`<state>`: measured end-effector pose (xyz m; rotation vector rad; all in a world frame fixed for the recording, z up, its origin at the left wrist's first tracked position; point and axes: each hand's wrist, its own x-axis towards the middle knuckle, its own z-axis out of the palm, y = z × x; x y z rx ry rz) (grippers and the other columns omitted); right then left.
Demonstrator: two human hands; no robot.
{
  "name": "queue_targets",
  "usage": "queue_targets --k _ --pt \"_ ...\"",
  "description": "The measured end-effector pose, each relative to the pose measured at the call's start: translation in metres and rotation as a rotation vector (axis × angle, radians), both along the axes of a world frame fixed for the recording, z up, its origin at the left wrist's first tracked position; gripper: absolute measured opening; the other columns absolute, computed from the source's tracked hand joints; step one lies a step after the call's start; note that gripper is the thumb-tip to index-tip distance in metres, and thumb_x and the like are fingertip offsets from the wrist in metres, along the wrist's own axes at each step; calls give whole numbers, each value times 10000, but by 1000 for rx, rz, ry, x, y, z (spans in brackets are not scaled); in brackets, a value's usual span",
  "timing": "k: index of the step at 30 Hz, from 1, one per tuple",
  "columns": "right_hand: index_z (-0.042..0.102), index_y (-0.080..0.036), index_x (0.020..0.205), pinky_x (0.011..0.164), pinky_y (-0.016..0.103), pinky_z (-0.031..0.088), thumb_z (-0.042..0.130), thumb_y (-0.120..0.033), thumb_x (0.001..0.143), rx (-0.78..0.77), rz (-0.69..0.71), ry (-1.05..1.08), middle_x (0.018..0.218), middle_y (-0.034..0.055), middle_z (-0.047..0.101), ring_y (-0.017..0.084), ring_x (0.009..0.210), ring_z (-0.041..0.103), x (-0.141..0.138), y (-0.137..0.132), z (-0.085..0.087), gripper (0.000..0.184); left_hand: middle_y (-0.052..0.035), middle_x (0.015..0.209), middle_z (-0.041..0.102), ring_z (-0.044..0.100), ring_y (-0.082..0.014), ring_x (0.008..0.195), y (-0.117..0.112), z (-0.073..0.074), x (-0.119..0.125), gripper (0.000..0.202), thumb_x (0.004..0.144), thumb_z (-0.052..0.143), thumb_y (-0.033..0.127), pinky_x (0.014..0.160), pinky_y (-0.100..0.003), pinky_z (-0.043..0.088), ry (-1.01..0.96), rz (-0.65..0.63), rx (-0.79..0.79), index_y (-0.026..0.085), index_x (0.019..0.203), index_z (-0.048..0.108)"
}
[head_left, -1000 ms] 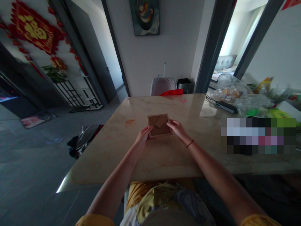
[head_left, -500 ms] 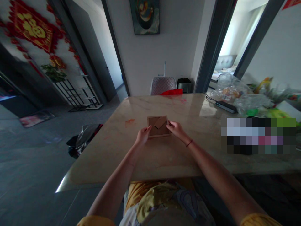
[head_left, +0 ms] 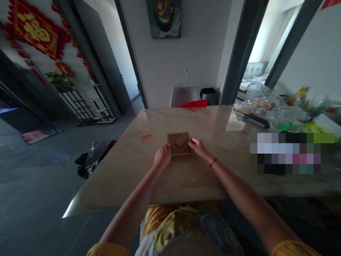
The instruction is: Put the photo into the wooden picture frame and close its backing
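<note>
Between my hands is a small brown picture frame (head_left: 173,150), its back facing me, with a slanted stand flap (head_left: 181,140) on the backing. My left hand (head_left: 163,155) is closed on the frame's left edge, thumb at the border. On the opposite edge my right hand (head_left: 199,146) pinches the border between thumb and fingers; a thin dark red string circles that wrist. The frame is held over the middle of the marble-patterned table (head_left: 183,181). The front of the frame is hidden from me.
On the table's right stand clear plastic bags (head_left: 286,115), a black device with a cable (head_left: 256,120) and a blurred-out patch of things. A chair (head_left: 185,96) with red cloth (head_left: 195,103) is at the far edge. Orange marks stain the tabletop (head_left: 146,138). A dark bag (head_left: 94,156) lies on the floor left.
My left hand has turned slightly on the frame's left edge, its thumb now more upright. The picture frame has tilted a little; my right hand keeps its grip.
</note>
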<state>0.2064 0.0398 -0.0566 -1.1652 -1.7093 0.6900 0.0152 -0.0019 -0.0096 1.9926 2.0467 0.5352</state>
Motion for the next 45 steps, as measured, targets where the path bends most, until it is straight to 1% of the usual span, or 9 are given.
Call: queue_targets --k 4,10,25,29,32,35,38,41,45 --pt "651 -158 1087 885 391 487 536 -302 820 -16 -34 61 1069 114 697 245 1011 640 3 1 0 324 -147 1057 684 648 -266 963 -3 2 2 437 948 216 344 764 -338 458 76 2 -44 167 1134 570" --pt "652 -130 1066 859 375 496 479 -268 853 -14 31 16 1026 123 701 241 973 647 2 -3 3 308 -145 1039 688 657 -251 938 -4 2 2 416 948 204 300 745 -324 465 160 -13 -47 158 1084 570" --pt "622 -174 1146 891 390 485 541 -292 840 -43 -43 33 1089 115 686 237 1012 636 4 7 -4 338 -125 1064 679 645 -233 961 1 -5 0 400 947 222 321 768 -309 459 54 -23 -12 191 1121 559" --pt "635 -178 1135 892 399 491 555 -309 840 -65 -49 -7 1088 121 688 243 1015 641 5 8 -5 332 -118 1140 642 617 -242 1025 3 -3 -3 419 939 250 369 791 -320 454 20 -12 -1 215 1177 558" --pt "651 -169 1102 895 401 488 531 -310 858 -75 -88 -83 1097 137 682 253 1031 637 5 5 -5 306 -127 1126 636 610 -250 1032 5 -2 -4 466 934 237 445 804 -333 452 22 -37 -53 205 1096 601" --pt "659 -154 1077 897 399 483 497 -303 875 -73 -130 -159 1097 151 680 258 1042 633 2 3 -6 299 -140 1103 631 612 -265 1013 5 -3 -3 562 880 262 607 800 -348 458 48 -75 -104 190 1032 607" --pt "652 -154 1090 918 410 471 488 -289 878 -48 -180 -200 1100 154 678 261 1058 626 -1 2 -8 300 -144 1176 588 580 -282 1076 3 -5 -3 679 750 406 733 844 -353 452 82 -105 -91 193 1131 560" --pt "667 -153 1057 957 439 443 498 -259 867 7 -238 -259 1084 165 678 273 1072 614 -3 1 -6 276 -133 1235 551 549 -290 1127 0 -6 -3 784 635 554 738 885 -351 444 107 -130 -75 213 1215 509" --pt "666 -131 1063 1032 450 377 535 -241 841 152 -253 -318 1187 175 627 265 1168 546 1 -4 7 281 -126 1231 544 543 -287 1140 -1 -5 -3 808 641 590 688 889 -353 445 97 -139 -60 228 1288 443"
